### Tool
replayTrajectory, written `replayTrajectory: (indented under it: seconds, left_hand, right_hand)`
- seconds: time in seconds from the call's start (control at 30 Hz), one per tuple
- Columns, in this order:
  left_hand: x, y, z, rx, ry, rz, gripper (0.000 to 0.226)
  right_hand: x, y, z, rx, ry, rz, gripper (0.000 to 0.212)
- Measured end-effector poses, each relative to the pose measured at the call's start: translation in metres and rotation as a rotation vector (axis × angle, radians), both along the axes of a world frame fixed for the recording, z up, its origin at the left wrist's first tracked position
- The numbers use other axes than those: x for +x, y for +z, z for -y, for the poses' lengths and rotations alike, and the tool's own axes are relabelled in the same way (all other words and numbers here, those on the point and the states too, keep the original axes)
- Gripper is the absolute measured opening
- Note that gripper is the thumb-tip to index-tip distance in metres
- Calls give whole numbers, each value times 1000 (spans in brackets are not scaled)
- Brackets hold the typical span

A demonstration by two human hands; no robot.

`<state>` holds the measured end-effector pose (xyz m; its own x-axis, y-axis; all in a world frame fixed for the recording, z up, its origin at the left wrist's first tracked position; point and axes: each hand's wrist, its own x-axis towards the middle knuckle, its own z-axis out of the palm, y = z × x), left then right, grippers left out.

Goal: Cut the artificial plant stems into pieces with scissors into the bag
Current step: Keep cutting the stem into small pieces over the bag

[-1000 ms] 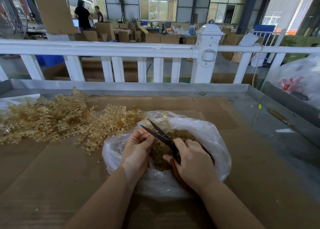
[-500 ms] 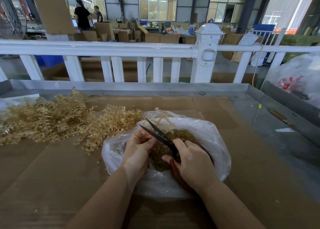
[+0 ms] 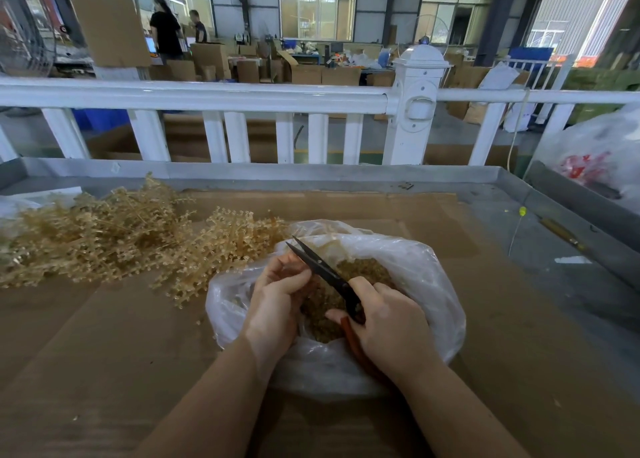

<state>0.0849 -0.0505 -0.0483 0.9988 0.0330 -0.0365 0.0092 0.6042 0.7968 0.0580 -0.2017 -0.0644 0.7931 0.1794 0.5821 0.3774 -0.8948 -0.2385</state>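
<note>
A clear plastic bag (image 3: 422, 277) lies open on the cardboard, holding a heap of cut golden pieces (image 3: 363, 270). My right hand (image 3: 391, 322) grips the red handles of black-bladed scissors (image 3: 318, 267), whose blades point up-left and are nearly closed. My left hand (image 3: 277, 295) hovers over the bag's left side with fingers curled, pinching a small stem piece right at the blades; the piece itself is mostly hidden. A pile of uncut golden plant stems (image 3: 114, 239) lies to the left of the bag.
Brown cardboard (image 3: 104, 353) covers a grey metal tray table with a raised rim (image 3: 311, 173). A white fence (image 3: 214, 97) runs behind it. Another plastic bag (image 3: 599, 156) sits at the far right, and a yellow-headed pin (image 3: 522, 211) stands on the bare metal.
The scissor blades have closed from wide open to almost shut. Both hands stay over the bag in nearly the same place.
</note>
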Motion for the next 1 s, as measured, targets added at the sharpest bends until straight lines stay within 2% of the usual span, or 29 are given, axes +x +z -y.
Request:
replayTrajectory:
  seconds: [0.13, 0.27, 0.57, 1.0]
  left_hand:
    - [1, -2, -1, -12, 7, -4, 14]
    - [0, -2, 2, 17, 18, 15, 21]
    - [2, -4, -1, 39, 16, -19, 17]
    - [5, -2, -1, -9, 28, -56, 24]
  right_hand:
    - [0, 0, 0, 52, -10, 6, 37]
    - [-1, 0, 2, 84, -18, -23, 37]
    - [-1, 0, 0, 39, -33, -43, 41]
    - [-3, 4, -1, -43, -23, -102, 44]
